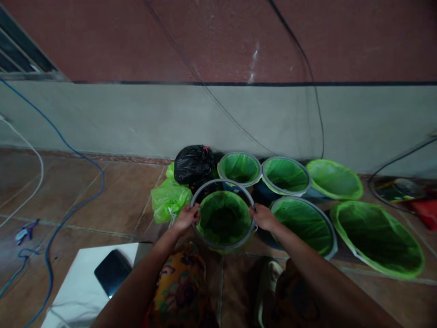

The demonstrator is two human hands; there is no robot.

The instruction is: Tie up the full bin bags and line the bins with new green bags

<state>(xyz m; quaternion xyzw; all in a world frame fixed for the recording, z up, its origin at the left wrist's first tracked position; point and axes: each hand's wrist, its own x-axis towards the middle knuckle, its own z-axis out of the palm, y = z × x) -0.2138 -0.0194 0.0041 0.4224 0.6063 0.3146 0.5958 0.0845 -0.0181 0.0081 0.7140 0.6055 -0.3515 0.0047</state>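
A grey rim ring (222, 181) is held level by both hands over a bin with a green bag liner (223, 198). On the ring's left side, my left hand (185, 218) is closed with its fingers curled round the edge. My right hand (264, 217) grips the opposite side the same way. The green liner shows inside the ring, and the bin's body below is mostly hidden. Whether the ring touches the liner all round I cannot tell.
Several green-lined bins stand to the right, including one ringed bin (303, 223) and one without a ring (378, 239). Left are a black bag (194, 164) and a green bag (170, 198). A phone (113, 272) lies on a white box (80, 278). A blue cable (73, 210) crosses the tiles.
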